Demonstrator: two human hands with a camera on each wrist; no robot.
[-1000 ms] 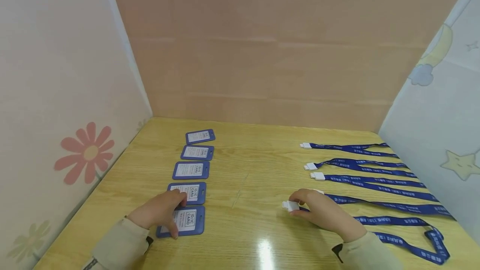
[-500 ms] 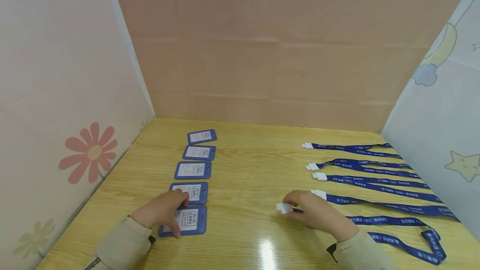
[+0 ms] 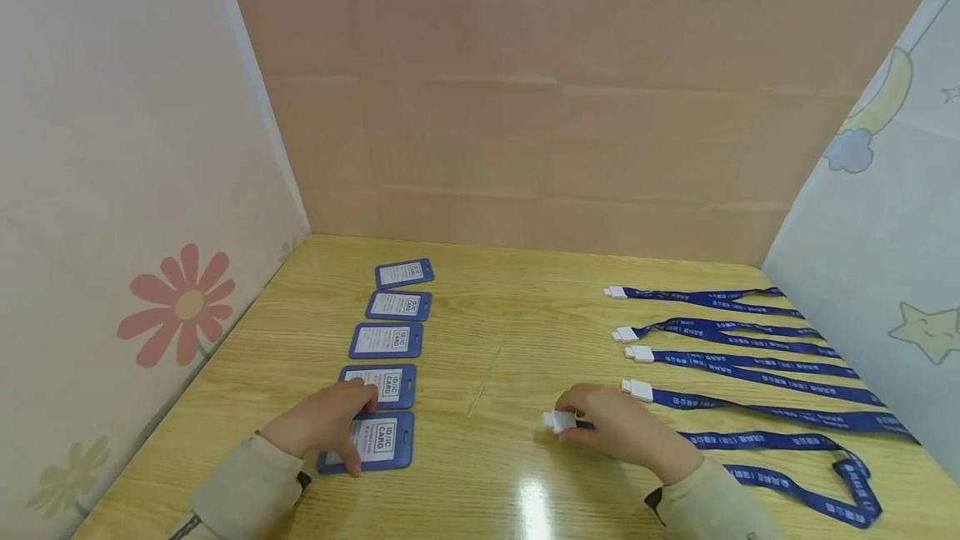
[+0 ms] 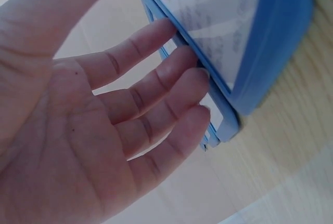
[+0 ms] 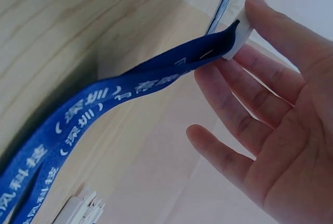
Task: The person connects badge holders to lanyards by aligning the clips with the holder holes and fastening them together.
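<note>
At the near end of a column of blue card holders, my left hand (image 3: 322, 423) (image 4: 88, 120) holds the nearest blue card holder (image 3: 390, 440) (image 4: 208, 21), with its thumb at the near edge and its fingertips along the far edge. The holder lies on the table. To the right, my right hand (image 3: 626, 432) (image 5: 281, 94) pinches the white clip (image 3: 560, 421) (image 5: 240, 37) of a blue lanyard (image 3: 765, 440) (image 5: 109, 96) between thumb and fingers. Its strap trails rightward under the hand, partly hidden by the wrist.
Several more card holders (image 3: 386, 340) lie in the column beyond my left hand. Several lanyards (image 3: 735, 365) are laid out on the right with their white clips leftward. Walls stand behind the wooden table (image 3: 487, 307) and at both sides.
My right hand has moved left with the white clip, dragging its strap along. The clip of the lanyard behind has come into full view. My left hand stays on the nearest holder.
</note>
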